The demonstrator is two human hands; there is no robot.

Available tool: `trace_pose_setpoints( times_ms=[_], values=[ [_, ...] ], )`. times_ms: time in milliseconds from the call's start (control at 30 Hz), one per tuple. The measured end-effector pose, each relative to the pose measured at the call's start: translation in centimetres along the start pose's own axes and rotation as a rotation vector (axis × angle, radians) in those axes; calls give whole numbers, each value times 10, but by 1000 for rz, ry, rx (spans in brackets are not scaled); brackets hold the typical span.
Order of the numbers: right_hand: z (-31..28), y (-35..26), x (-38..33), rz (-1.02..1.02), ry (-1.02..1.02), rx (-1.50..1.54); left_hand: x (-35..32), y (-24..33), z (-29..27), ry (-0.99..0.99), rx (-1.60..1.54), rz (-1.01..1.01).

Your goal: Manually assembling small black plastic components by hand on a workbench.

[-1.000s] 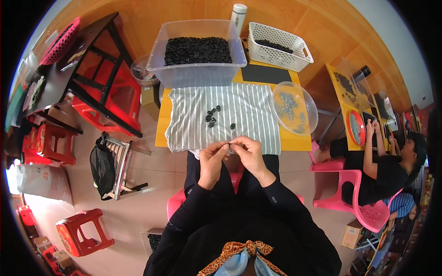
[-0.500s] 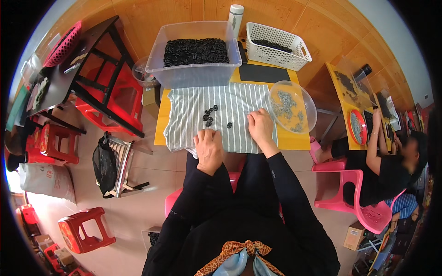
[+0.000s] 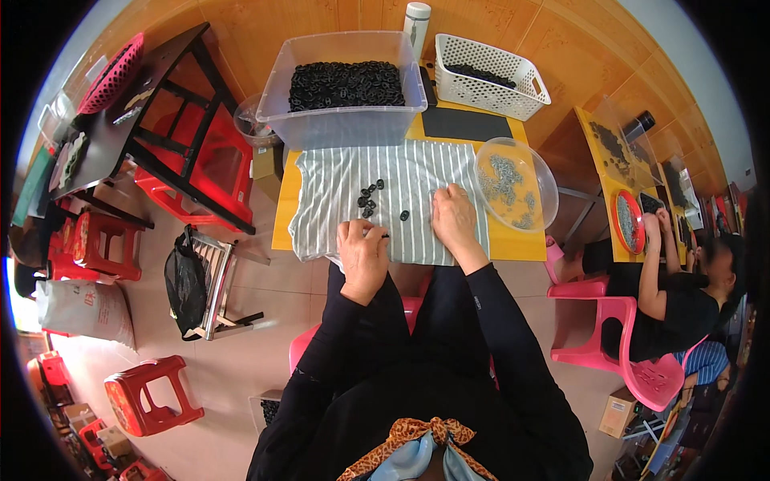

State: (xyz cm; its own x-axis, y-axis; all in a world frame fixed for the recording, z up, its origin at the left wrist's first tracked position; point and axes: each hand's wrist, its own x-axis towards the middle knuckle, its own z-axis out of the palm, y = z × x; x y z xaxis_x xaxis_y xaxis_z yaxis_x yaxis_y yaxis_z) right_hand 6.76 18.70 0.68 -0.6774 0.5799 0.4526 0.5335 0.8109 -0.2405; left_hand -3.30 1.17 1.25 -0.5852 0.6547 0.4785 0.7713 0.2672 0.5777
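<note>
One black piece (image 3: 386, 236) is pinched by left fingers (image 3: 358, 229); right fingers (image 3: 454, 192) are rested on striped cloth (image 3: 325, 192), grip unclear.

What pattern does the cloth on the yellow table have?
The cloth is grey with white stripes; it shows best in the head view.

Red printed characters (image 3: 95, 302) are showing on a bulging white sack (image 3: 88, 314), which is standing on the floor far to the left of the bare left hand (image 3: 363, 260). Small print (image 3: 616, 409), too tiny to make out, is marking a brown cardboard box (image 3: 621, 417) well to the right of and behind the bare right hand (image 3: 455, 220), and a pale unreadable mark (image 3: 479, 303) is showing on the dark long sleeve (image 3: 513, 353) behind that hand.
</note>
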Motion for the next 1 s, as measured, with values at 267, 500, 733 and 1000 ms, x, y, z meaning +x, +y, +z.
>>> trace_pose_setpoints(
  times_ms=[267, 500, 733, 1000],
  values=[
    [-1, -3, 1, -6, -30, 100, -13, -6, 7, -80, -839, -423],
    [-9, -7, -10, 84, -52, 594, -14, -3, 2, -83, -1175, -603],
    [-46, -54, -37, 178, -328, 1192, -15, 4, -2, -140, -1195, -550],
    [-52, -67, -34, 195, -263, 1102, -14, 8, -6, -155, -1093, -475]
  ],
)
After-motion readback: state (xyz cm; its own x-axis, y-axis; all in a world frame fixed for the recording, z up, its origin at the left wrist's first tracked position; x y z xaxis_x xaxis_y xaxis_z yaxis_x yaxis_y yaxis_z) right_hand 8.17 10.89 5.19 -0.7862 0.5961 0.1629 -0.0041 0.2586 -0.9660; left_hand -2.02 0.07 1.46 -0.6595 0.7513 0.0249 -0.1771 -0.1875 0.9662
